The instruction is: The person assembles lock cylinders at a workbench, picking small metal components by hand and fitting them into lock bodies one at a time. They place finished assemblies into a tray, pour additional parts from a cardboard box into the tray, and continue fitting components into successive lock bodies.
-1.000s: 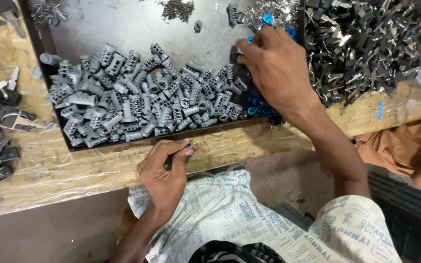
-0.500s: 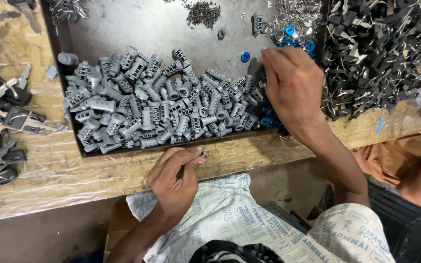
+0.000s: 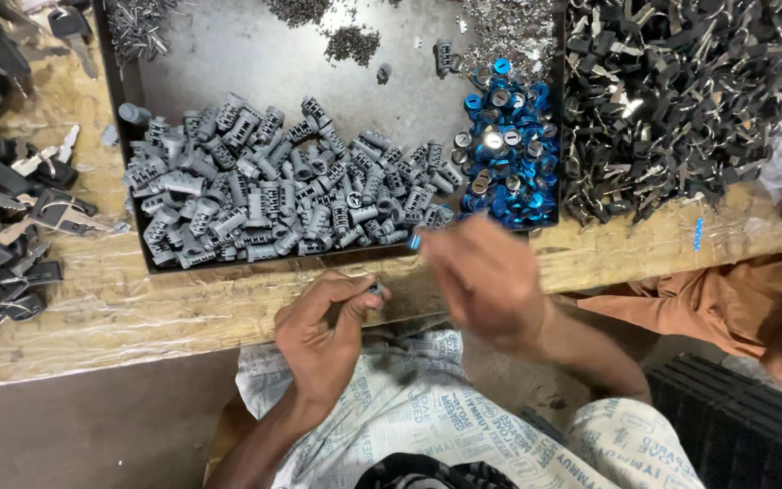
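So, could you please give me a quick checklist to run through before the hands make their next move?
1. Left hand grips a small grey cylinder: ok.
2. Right hand carries a blue cap at its fingertips: ok, though blurred by motion.
3. Cap and cylinder lined up: not ok, they are apart.
4. Grey cylinders in stock in the tray: ok.
5. Blue caps in stock: ok.
6. Cylinder's open end facing the cap: cannot tell.
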### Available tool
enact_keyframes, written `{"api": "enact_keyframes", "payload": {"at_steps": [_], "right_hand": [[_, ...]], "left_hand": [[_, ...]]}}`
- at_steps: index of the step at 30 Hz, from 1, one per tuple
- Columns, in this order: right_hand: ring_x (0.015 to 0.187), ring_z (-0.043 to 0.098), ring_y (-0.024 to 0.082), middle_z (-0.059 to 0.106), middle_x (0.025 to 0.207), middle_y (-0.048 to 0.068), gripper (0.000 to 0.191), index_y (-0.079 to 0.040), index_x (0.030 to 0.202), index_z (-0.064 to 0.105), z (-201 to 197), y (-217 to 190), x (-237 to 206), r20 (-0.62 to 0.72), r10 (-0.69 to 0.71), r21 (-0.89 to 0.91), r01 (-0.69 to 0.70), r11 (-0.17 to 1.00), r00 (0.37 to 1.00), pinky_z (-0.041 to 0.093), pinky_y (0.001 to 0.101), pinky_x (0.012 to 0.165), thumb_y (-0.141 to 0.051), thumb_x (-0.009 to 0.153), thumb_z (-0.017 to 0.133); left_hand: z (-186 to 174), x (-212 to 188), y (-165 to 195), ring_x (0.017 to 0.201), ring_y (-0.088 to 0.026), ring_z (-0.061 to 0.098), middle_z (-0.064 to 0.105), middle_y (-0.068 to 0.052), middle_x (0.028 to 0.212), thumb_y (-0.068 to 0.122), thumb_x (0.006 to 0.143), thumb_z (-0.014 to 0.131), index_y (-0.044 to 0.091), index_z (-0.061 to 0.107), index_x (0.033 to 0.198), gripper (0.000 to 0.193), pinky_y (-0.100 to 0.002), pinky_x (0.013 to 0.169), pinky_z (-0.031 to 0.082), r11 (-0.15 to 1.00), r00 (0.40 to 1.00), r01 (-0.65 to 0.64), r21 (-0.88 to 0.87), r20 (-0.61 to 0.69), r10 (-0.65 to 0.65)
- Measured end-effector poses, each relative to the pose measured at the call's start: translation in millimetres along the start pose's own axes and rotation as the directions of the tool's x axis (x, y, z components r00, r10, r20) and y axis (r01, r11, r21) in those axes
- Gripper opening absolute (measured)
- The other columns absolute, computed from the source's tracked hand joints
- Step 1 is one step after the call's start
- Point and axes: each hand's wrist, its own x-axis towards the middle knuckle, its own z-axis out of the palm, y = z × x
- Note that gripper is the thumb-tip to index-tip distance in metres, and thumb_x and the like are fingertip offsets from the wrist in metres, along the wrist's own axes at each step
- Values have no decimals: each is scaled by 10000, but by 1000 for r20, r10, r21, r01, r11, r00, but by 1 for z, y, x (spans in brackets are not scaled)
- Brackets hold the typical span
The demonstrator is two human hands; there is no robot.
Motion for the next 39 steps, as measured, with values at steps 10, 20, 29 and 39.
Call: {"api": "enact_keyframes", "payload": {"at_steps": [10, 20, 29, 39], "right_hand": [[667, 643, 235, 685, 821, 126, 249, 81, 1093, 701, 20, -19, -70, -75, 105, 442, -62, 895, 992, 504, 354, 591, 77, 856, 774], [661, 603, 184, 609, 801, 99, 466, 176, 1182, 642, 41, -16, -124, -162, -56, 340, 109, 934, 985, 463, 347, 518, -36, 864, 908], [624, 585, 178, 626, 781, 80, 186, 75, 1088, 731, 26, 12, -131, -162, -130, 129, 151, 980, 978, 495, 346, 522, -43, 951, 775], [916, 643, 322, 660, 1046, 183, 369, 70, 1125, 662, 27, 17, -99, -486, 555, -241, -714, 658, 676, 525, 390, 801, -189, 923, 830]], "left_hand": [[-6, -7, 4, 734, -86, 663, 742, -62, 815, -42, 847, 816, -46, 720, 895, 108, -220, 626, 521, 911, 871, 412, 14, 287, -398], [5, -13, 9, 751, -92, 693, 781, -72, 833, 75, 868, 778, -30, 780, 1026, 189, -219, 657, 542, 827, 700, 521, 211, 449, -555], [40, -27, 10, 720, -118, 650, 725, -94, 873, 80, 950, 741, -45, 749, 1005, 137, -227, 629, 502, 954, 977, -26, 298, 209, -39], [24, -3, 3, 688, -109, 599, 694, -108, 862, -2, 940, 752, -61, 747, 1059, 133, -229, 608, 434, 876, 989, -99, 473, 145, 34]]}}
